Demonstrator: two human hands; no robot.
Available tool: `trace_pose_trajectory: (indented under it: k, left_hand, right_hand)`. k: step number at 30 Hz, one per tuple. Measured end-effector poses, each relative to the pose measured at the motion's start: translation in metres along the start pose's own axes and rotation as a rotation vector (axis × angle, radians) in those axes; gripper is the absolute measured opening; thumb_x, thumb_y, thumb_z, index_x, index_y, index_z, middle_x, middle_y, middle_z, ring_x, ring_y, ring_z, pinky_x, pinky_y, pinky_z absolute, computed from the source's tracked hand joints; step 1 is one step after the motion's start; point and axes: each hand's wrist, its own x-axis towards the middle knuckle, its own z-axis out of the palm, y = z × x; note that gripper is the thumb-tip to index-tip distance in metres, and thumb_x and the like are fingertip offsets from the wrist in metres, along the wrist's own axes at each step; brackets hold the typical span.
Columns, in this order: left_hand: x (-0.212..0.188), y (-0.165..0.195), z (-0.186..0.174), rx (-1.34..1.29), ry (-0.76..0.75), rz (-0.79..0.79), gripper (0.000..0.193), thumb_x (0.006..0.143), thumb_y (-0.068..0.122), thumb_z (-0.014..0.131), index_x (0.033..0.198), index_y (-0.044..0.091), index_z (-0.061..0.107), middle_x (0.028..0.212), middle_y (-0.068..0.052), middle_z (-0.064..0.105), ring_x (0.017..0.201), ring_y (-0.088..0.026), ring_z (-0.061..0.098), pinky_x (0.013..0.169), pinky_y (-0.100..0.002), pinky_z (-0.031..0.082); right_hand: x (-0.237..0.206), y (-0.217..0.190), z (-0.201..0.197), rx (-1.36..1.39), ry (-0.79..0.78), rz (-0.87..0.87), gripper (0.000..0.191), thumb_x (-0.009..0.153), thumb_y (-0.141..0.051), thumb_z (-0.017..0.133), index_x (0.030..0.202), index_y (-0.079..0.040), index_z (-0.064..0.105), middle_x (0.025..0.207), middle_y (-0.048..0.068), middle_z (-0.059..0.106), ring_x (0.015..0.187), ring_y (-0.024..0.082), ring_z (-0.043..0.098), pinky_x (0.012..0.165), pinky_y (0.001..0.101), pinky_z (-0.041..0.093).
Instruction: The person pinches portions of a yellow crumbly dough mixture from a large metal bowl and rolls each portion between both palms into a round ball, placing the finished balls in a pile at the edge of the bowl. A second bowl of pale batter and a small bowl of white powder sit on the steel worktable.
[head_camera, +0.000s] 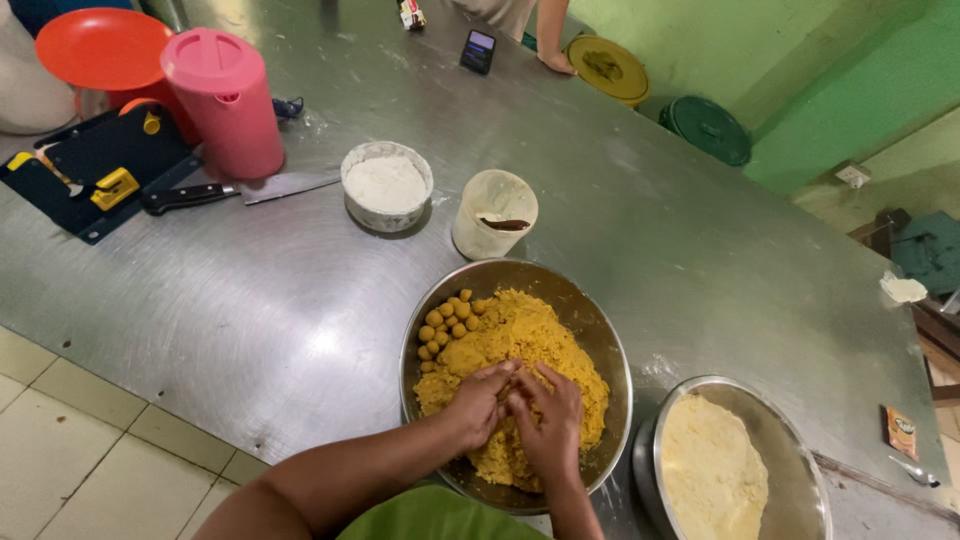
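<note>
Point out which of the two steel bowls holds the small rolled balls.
The large steel bowl under both hands, filled with orange-yellow dough; the balls sit at its far left. The other steel bowl, right of it, holds only pale flour.

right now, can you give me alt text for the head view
Both hands, left hand and right hand, press into yellow dough in a metal bowl on a steel table, small dough balls at its edge. A second bowl of pale flour sits to the right.

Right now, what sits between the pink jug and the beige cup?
In the head view, a white bowl of flour sits between the pink jug and the beige cup, with a knife lying just left of the bowl.
</note>
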Motion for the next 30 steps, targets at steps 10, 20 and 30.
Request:
trace_pose_trajectory:
  k: [10,20,30]
  left_hand:
    - [0.001,0.000,0.003,0.190,0.103,0.004,0.059,0.106,0.055,0.035,0.145,0.013,0.048,0.141,-0.001,0.052,0.131,-0.017,0.046,0.116,-0.037,0.033]
    - [-0.003,0.013,-0.002,0.122,-0.034,0.049,0.039,0.110,0.029,0.050,0.122,-0.008,0.051,0.117,-0.016,0.061,0.115,-0.027,0.062,0.109,-0.044,0.057]
    - [-0.008,0.022,-0.015,0.184,-0.104,0.010,0.029,0.098,0.010,0.065,0.124,-0.003,0.069,0.109,-0.014,0.075,0.089,-0.019,0.071,0.081,-0.029,0.061]
  right_hand:
    - [0.010,-0.030,-0.003,-0.024,-0.098,-0.121,0.033,0.081,-0.024,0.082,0.112,-0.012,0.078,0.114,0.006,0.077,0.115,0.026,0.064,0.104,0.0454,0.048]
    - [0.018,-0.032,-0.017,0.116,-0.051,-0.053,0.020,0.090,-0.014,0.075,0.108,-0.009,0.080,0.107,0.009,0.079,0.099,0.021,0.074,0.087,0.0339,0.062]
    - [0.021,-0.032,-0.030,0.216,-0.145,-0.025,0.033,0.080,-0.012,0.080,0.113,-0.005,0.078,0.112,0.013,0.076,0.105,0.025,0.071,0.087,0.0369,0.058]
